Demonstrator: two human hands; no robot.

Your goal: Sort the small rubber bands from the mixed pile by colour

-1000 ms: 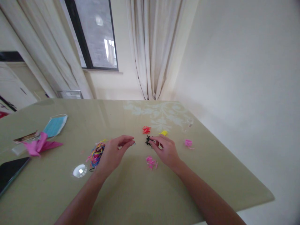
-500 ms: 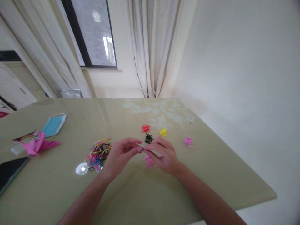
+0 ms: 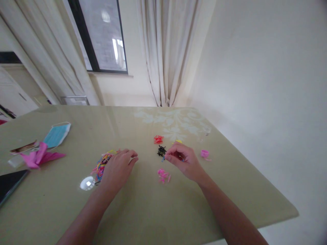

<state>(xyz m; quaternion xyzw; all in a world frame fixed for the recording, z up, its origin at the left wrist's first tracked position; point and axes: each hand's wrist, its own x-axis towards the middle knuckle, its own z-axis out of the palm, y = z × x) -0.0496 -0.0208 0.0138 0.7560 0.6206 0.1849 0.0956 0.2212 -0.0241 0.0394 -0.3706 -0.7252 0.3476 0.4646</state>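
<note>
My right hand pinches a small blue rubber band between thumb and fingertips, just beside a little heap of black bands. My left hand hovers at a mixed pile of coloured bands and partly hides it; its fingers are loosely bent, thumb apart, with nothing visible in them. Beyond the black heap are red bands. Yellow bands show just past my right hand, mostly covered by it. Nearer to me lies a heap of pink bands.
A curled pink piece lies to the right. A shiny clear round object stands by the mixed pile. At the left are a blue face mask, a pink folded-paper shape and a dark phone. The table meets a wall.
My hands were together at a small blue band and have parted. The left moved left toward the mixed pile; the right moved slightly right, keeping a blue band in its pinch.
</note>
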